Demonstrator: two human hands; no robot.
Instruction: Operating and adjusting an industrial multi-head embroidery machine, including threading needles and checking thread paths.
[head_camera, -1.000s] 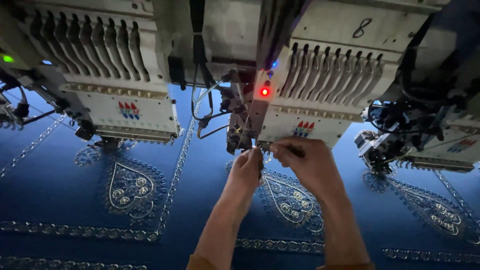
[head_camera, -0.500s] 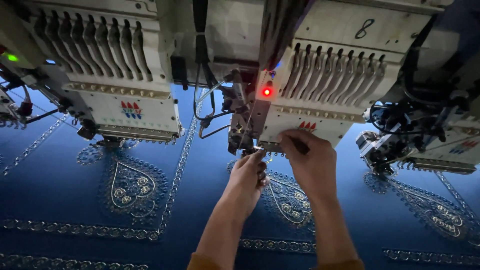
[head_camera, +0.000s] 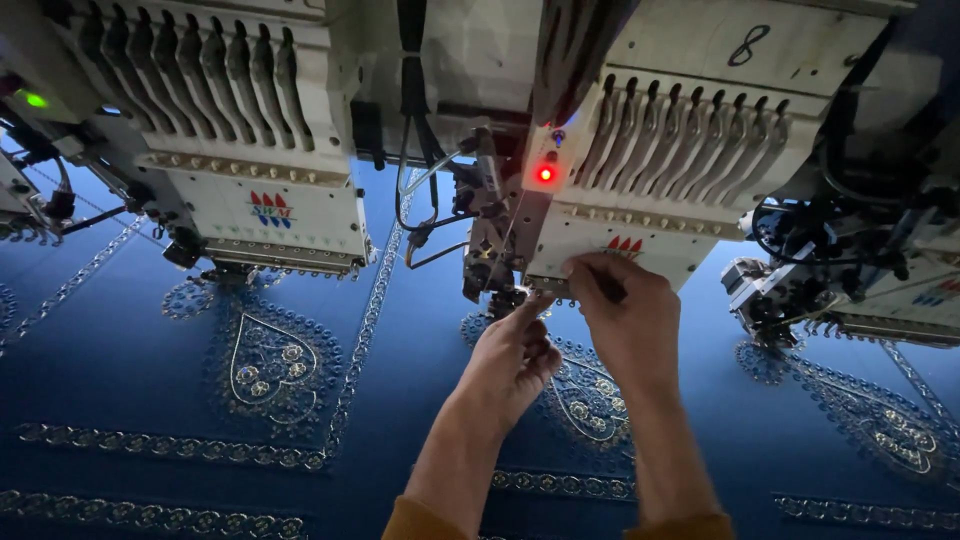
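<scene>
Both my hands reach up to the underside of a cream embroidery machine head (head_camera: 690, 150) with a lit red lamp (head_camera: 545, 174). My left hand (head_camera: 515, 352) has its fingertips pinched together just under the needle area (head_camera: 505, 292) at the head's lower left corner. My right hand (head_camera: 625, 315) is curled against the head's bottom edge, fingers pressed to it. Whether a thread runs between my fingers is too fine to tell. Dark blue fabric (head_camera: 420, 380) with silver embroidered motifs lies stretched below.
A second cream machine head (head_camera: 240, 150) hangs at the left, with a green lamp (head_camera: 36, 99) at the far left. Cables (head_camera: 425, 215) dangle between the two heads. A dark mechanism (head_camera: 850, 250) sits at the right. Heart-shaped silver motif (head_camera: 265, 365) lies under the left head.
Both hands have risen slightly toward the head's bottom edge. My right hand has moved from below the needles up against the casing; my left hand's fingers are closer to the needle area.
</scene>
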